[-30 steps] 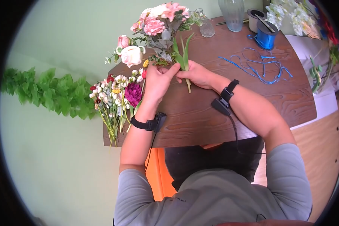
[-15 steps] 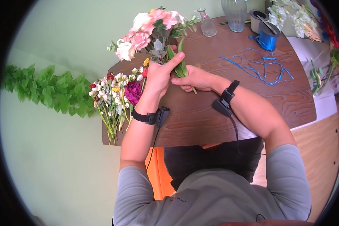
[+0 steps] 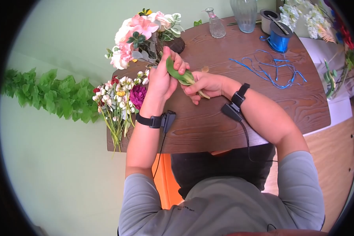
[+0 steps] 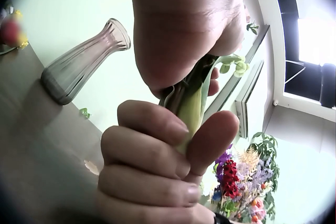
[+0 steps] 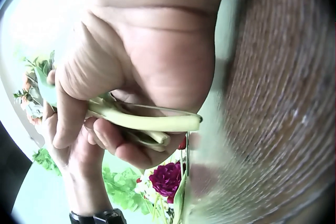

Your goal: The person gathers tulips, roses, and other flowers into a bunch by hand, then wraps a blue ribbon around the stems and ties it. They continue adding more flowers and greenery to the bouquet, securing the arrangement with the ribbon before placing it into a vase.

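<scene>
A bouquet [image 3: 139,33] of pink and white flowers leans to the left above the back of the table. My left hand [image 3: 164,78] grips it by the stems, fingers curled round them and round a broad green leaf [image 3: 176,71]. Just below, my right hand [image 3: 207,84] holds the lower stem ends between thumb and curled fingers. In the right wrist view the pale cut stems [image 5: 163,123] stick out past that hand. The left wrist view has the right-hand fingers [image 4: 149,155] wrapped over the stems; the left palm hides the upper part.
White, red and purple flowers [image 3: 120,96] lie on the table's left side. At the back stand a small glass bottle [image 3: 216,26], a tall glass vase [image 3: 244,15] and a spool of blue ribbon [image 3: 279,41]. Loose blue ribbon [image 3: 272,74] lies at right. An ivy garland [image 3: 51,94] hangs on the wall.
The bouquet's heads have swung to the left and its stems have turned. My left fingers have come round over the leaf, and my right hand has moved slightly down with the stem ends.
</scene>
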The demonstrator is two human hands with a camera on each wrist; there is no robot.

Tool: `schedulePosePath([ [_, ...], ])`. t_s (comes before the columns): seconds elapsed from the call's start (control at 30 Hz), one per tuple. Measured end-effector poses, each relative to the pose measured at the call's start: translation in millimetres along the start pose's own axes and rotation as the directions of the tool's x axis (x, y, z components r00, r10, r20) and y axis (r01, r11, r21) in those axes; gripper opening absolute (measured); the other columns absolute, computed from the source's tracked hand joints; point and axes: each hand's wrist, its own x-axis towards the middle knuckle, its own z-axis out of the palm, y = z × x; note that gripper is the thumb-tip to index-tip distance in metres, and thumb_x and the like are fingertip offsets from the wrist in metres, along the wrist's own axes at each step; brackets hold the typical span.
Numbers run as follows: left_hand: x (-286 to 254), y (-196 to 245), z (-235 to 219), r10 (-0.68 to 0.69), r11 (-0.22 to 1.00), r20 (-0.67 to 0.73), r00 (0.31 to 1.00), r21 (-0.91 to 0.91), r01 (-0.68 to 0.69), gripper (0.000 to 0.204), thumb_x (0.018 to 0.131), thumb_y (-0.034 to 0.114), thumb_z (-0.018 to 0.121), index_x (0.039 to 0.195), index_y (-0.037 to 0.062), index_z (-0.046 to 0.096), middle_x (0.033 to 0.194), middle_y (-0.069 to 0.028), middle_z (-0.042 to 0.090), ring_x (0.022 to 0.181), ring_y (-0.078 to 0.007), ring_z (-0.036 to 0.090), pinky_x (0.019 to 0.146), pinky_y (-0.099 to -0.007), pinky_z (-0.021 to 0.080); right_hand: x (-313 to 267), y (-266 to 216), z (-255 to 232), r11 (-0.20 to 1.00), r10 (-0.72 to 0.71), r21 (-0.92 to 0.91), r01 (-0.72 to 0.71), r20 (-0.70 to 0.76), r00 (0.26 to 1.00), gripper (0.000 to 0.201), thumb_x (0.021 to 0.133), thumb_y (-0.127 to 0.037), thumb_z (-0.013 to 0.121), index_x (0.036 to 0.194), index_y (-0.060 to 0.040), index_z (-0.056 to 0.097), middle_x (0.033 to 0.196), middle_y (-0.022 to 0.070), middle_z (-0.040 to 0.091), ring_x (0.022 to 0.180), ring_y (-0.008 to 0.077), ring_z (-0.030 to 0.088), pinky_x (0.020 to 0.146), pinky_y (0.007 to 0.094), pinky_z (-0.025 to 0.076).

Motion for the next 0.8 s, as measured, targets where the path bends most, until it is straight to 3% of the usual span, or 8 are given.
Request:
schedulePosePath([
  [0.03, -0.8, 2.5, 5.6, 0.004, 1.0, -0.028, 1.0, -0.03, -0.005, 0.041, 0.115, 0.043, 0.038, 0.085, 0.0147, 0.042, 0.072, 0.0025, 0.041, 0.067, -0.0134, 0.046, 0.084, -0.0354, 0.046, -1.1, -0.6, 1.2, 1.0, 0.001, 0.017, -0.001, 0.008, 1.0, 0.017, 0.096, -0.014, 0.076, 0.099, -0.0083, 0.06, 0.081, -0.0014, 0.058, 0.063, 0.0078, 0.056, 0.063, 0.0301, 0.052],
  [0.13, -0.4, 2.3, -2.7, 0.018, 0.99, 0.142, 0.99, -0.144, 0.003, 0.04, 0.114, 0.04, 0.038, 0.084, 0.0146, 0.042, 0.067, 0.0026, 0.04, 0.065, -0.0138, 0.045, 0.085, -0.0352, 0.045, -2.9, -3.2, 4.7, 0.999, 0.041, 0.003, -0.041, 0.062, 0.997, 0.016, 0.096, -0.014, 0.075, 0.098, -0.0088, 0.059, 0.079, -0.0021, 0.056, 0.063, 0.0084, 0.054, 0.065, 0.0314, 0.051],
  [0.33, -6.5, -0.1, 6.1, -0.033, 0.997, 0.187, 0.982, -0.06, 0.045, 0.034, 0.102, 0.03, 0.05, 0.073, 0.0138, 0.045, 0.061, 0.0014, 0.043, 0.064, -0.015, 0.046, 0.091, -0.0377, 0.043, 0.8, 1.8, 0.3, 0.995, 0.101, 0.008, -0.102, 0.118, 0.988, 0.024, 0.095, -0.018, 0.076, 0.099, -0.007, 0.055, 0.076, 0.0003, 0.051, 0.064, 0.014, 0.05, 0.068, 0.0355, 0.047],
  [0.43, -4.2, -0.6, 8.1, -0.075, 0.996, 0.149, 0.986, -0.027, 0.08, 0.032, 0.098, 0.029, 0.053, 0.07, 0.0141, 0.046, 0.061, 0.0009, 0.047, 0.071, -0.0187, 0.05, 0.096, -0.0384, 0.042, -1.6, 2.7, 9.8, 0.998, 0.053, 0.015, -0.055, 0.103, 0.993, 0.019, 0.099, -0.017, 0.071, 0.094, -0.0082, 0.054, 0.073, 0.0, 0.05, 0.061, 0.0123, 0.047, 0.062, 0.0311, 0.043],
  [0.57, -3.0, -1.5, 4.0, -0.065, 0.998, 0.156, 0.986, -0.01, 0.068, 0.032, 0.097, 0.028, 0.053, 0.069, 0.0146, 0.045, 0.063, -0.0018, 0.049, 0.08, -0.0209, 0.052, 0.1, -0.0388, 0.041, -3.0, -2.5, 10.0, 0.985, 0.154, 0.059, -0.164, 0.148, 0.977, 0.024, 0.104, -0.019, 0.064, 0.086, -0.0129, 0.05, 0.066, -0.0047, 0.042, 0.053, 0.0073, 0.037, 0.051, 0.0248, 0.032],
  [0.67, -1.7, 0.0, -5.3, -0.044, 0.999, 0.157, 0.987, -0.017, 0.047, 0.027, 0.099, 0.027, 0.053, 0.077, 0.0115, 0.051, 0.077, -0.0083, 0.059, 0.091, -0.0245, 0.058, 0.101, -0.04, 0.044, 0.7, -2.4, 9.2, 0.984, 0.145, 0.084, -0.157, 0.136, 0.98, 0.029, 0.106, -0.022, 0.063, 0.082, -0.0165, 0.046, 0.062, -0.0089, 0.037, 0.049, 0.0033, 0.031, 0.046, 0.0221, 0.023],
  [0.8, -6.0, 8.9, 4.0, -0.094, 0.994, -0.086, 0.992, 0.048, 0.098, 0.027, 0.103, 0.031, 0.054, 0.103, 0.0048, 0.06, 0.107, -0.0165, 0.068, 0.107, -0.0269, 0.063, 0.1, -0.041, 0.048, 3.3, -6.1, 13.1, 0.995, 0.088, 0.052, -0.086, -0.026, 0.996, 0.028, 0.107, -0.022, 0.062, 0.084, -0.0179, 0.045, 0.061, -0.0101, 0.035, 0.048, 0.0019, 0.028, 0.045, 0.0216, 0.02],
])
